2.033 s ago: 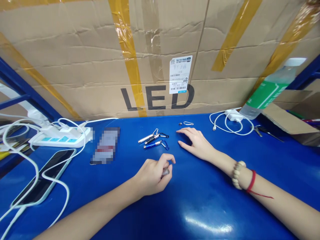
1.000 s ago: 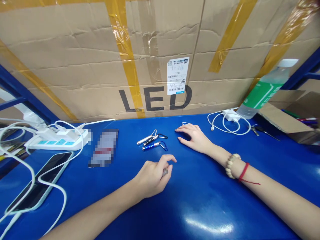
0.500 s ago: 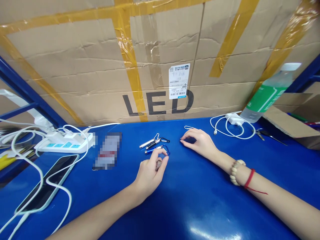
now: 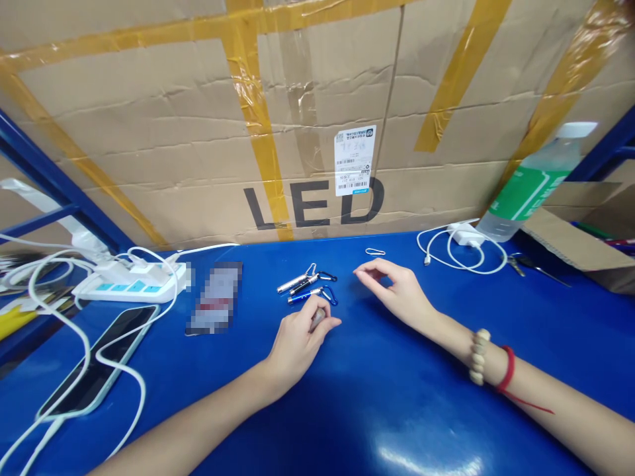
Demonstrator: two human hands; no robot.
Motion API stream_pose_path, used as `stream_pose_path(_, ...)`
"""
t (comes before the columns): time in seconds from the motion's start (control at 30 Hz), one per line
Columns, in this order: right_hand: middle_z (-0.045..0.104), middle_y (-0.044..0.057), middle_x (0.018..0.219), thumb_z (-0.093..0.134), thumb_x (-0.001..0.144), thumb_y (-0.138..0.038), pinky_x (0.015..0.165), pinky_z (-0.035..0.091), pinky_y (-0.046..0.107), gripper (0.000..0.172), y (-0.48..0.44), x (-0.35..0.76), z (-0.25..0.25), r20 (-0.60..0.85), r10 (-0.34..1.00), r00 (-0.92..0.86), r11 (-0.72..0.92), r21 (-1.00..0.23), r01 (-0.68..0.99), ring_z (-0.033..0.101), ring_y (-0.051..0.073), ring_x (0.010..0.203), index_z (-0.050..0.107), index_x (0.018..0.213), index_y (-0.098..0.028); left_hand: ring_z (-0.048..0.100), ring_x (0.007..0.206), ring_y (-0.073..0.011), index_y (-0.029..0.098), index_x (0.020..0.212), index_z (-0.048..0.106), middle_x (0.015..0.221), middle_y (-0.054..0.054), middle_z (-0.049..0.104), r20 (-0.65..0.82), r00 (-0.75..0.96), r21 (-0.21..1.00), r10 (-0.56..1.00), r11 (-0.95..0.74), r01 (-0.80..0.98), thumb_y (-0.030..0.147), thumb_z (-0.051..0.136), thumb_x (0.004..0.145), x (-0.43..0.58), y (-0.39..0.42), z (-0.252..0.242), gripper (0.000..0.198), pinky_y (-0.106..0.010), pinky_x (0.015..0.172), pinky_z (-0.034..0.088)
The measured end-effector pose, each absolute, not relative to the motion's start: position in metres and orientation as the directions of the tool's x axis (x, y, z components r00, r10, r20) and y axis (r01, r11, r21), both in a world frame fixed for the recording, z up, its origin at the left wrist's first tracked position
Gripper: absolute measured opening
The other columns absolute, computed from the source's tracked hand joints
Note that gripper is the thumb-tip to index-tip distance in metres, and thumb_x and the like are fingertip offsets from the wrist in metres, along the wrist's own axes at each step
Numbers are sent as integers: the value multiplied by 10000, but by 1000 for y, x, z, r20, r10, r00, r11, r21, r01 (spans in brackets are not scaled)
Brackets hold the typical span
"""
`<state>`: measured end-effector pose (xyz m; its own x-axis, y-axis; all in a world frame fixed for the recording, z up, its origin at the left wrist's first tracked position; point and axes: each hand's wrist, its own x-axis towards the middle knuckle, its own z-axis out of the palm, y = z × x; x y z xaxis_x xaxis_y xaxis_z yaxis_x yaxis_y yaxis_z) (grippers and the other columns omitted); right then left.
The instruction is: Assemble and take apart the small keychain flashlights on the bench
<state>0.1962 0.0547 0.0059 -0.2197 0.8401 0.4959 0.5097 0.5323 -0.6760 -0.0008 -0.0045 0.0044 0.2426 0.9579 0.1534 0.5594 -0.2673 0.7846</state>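
My left hand is over the middle of the blue table, its fingers curled round a small brownish-grey object that I cannot identify. Just beyond it lie three pen-shaped mini flashlights with carabiner clips: a silver one, a black one and a blue one. To their right, my right hand is bent with thumb and index fingertips brought together. Whatever is between those tips, if anything, does not show. A small silver wire clip lies on the table beyond the right fingertips, apart from them.
A large taped cardboard box walls off the back. On the left are a power strip, loose white cables, a phone and a second, blurred-out phone. A bottle, a charger and scissors sit at right.
My right hand has shifted slightly down, so the silver wire clip behind it shows in full. The left hand has turned a little, still closed round its object. The flashlights stay put.
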Motion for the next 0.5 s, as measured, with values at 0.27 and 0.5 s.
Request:
stream_pose_path(0.27, 659, 54, 817, 642, 713, -406, 564, 525, 259, 251, 31, 177, 5, 195, 950, -243, 224, -970, 96, 608, 127, 621, 666, 789, -169, 412, 495, -92, 216, 847, 391, 563, 81, 453, 116, 374, 746, 920, -329, 579, 265, 351, 870, -3, -5, 5, 67, -205, 533, 320)
stream_pose_path(0.5, 588, 36, 826, 652, 702, -381, 461, 521, 218, 190, 30, 178, 6, 248, 945, -214, 278, -953, 122, 569, 109, 615, 698, 760, -206, 467, 594, -110, 214, 992, 407, 699, 32, 516, 146, 458, 707, 877, -417, 572, 233, 307, 891, -3, -6, 8, 143, -224, 586, 362)
